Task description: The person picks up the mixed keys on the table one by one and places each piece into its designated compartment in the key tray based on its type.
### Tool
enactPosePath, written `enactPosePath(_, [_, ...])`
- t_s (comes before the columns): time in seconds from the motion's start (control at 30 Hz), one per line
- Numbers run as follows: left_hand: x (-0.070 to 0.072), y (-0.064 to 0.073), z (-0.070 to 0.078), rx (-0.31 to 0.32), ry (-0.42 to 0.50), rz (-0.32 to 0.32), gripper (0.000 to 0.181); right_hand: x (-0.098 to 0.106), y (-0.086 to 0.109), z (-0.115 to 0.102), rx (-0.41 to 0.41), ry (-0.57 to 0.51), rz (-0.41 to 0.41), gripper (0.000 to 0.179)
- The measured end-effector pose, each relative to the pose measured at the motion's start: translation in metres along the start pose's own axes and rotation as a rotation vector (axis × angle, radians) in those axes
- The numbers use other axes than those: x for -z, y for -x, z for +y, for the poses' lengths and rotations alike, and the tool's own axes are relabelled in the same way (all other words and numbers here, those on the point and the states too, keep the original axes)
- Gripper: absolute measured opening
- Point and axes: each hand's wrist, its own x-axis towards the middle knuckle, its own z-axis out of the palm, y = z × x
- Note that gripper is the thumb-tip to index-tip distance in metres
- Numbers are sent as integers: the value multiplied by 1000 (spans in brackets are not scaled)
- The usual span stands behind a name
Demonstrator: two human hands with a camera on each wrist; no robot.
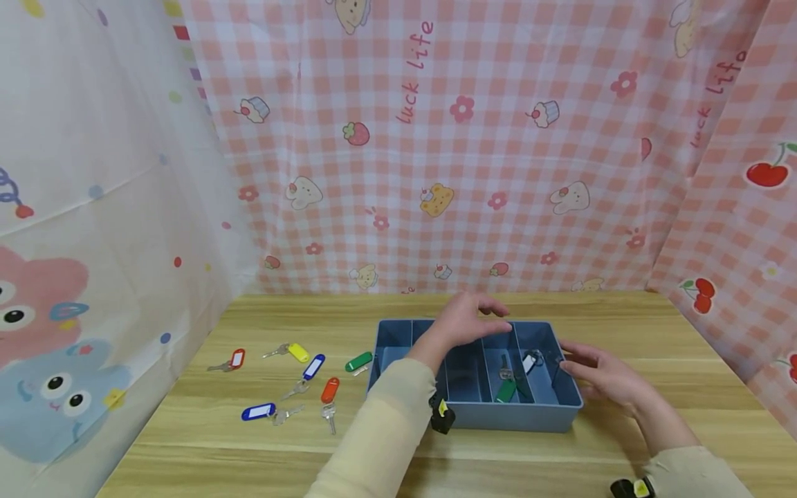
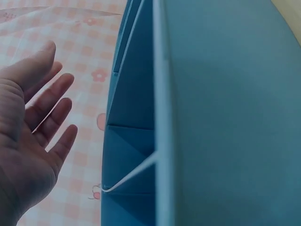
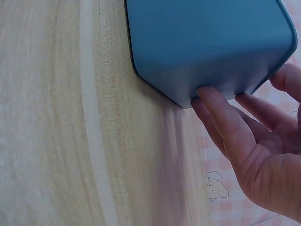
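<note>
My left hand (image 1: 470,319) hovers over the blue divided tray (image 1: 510,416), with thumb and fingers spread and nothing between them. In the left wrist view those fingers are loosely bent, apart from the tray wall (image 2: 225,117). At the tray's right end, my right hand (image 1: 600,373) touches the outer side with extended fingers; the right wrist view shows the fingertips against the end wall (image 3: 207,75). A key with a green tag (image 1: 506,391) lies in the compartment second from the right. The rightmost compartment holds a dark tag with a white label (image 1: 529,361).
Left of the tray, several tagged keys lie on the wooden table (image 1: 187,443): a red tag (image 1: 237,358), a yellow tag (image 1: 298,353), a blue tag (image 1: 314,366), another blue tag (image 1: 258,412), an orange-red tag (image 1: 330,390) and a green tag (image 1: 358,361). Patterned cloth (image 1: 461,152) hangs behind.
</note>
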Motion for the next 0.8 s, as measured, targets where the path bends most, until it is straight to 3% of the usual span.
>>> enactPosePath(0.37, [11, 12, 10, -74, -16, -24, 41, 1, 0, 0, -21, 30, 9, 68])
enactPosePath(0.8, [15, 25, 14, -127, -53, 11, 53, 1, 0, -2, -43, 23, 10, 70])
